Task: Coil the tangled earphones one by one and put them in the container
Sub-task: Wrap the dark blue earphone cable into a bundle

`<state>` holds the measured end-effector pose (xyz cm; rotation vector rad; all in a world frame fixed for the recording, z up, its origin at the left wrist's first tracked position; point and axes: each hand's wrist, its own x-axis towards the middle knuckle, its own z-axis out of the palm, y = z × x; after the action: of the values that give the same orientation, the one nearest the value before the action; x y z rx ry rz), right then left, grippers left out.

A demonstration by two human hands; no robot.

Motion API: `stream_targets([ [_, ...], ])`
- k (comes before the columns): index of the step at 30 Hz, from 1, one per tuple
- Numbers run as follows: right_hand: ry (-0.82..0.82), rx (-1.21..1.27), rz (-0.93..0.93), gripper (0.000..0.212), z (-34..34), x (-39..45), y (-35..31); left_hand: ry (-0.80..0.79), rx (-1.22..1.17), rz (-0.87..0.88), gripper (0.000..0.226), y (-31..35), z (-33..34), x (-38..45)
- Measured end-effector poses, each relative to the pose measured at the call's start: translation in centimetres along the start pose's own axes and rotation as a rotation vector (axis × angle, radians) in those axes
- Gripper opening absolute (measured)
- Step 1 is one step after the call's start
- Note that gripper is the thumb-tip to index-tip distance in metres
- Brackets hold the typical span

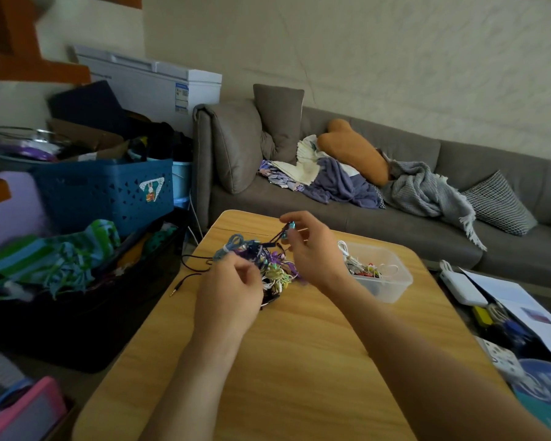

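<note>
My right hand (309, 246) pinches the black earphone's buds (287, 230) mid-frame, lifting them off the tangle (261, 265); left hand (233, 281), fingers curled, steadies that pile on the worktop (299, 361); container (385, 281) waits right.

Both forearms bare, reaching forward, converging toward centre. Left hand (228, 289): back to camera, fingers curled inward; whether they pinch anything is hidden. Right hand (310, 249): raised higher and further forward, wrist bent, thumb and fingertips (287, 218) closed in a pinch.
</note>
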<state>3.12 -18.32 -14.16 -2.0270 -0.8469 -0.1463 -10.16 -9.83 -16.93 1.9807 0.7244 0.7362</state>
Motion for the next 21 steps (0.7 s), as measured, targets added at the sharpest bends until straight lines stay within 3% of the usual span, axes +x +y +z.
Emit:
stream_targets([
  [4, 0.043, 0.262, 0.032, 0.024, -1.8, -1.6, 0.0, 0.186, -0.062, 0.137, 0.017, 0.3, 0.4, 0.0],
  [11, 0.162, 0.690, 0.109, 0.025, -4.3, -5.4, -0.1, -0.049, 0.051, 0.532, 0.059, 0.3, 2.5, -1.1],
  [13, 0.215, 0.764, 0.145, 0.026, -4.7, -6.8, 0.3, -0.130, 0.094, 0.534, 0.054, 0.3, 3.2, -1.8],
  [17, 0.282, 0.788, 0.211, 0.024, -5.1, -9.5, 1.6, -0.158, 0.046, 0.579, 0.009, 0.7, 4.1, -2.7],
  [19, 0.328, 0.686, 0.223, 0.020, -5.4, -10.4, 2.5, -0.214, 0.057, 0.558, 0.011, 0.7, 4.4, -3.0],
  [21, 0.330, 0.613, 0.238, 0.022, -5.8, -11.1, 3.4, -0.335, 0.129, 0.494, 0.034, 0.2, 4.7, -3.3],
])
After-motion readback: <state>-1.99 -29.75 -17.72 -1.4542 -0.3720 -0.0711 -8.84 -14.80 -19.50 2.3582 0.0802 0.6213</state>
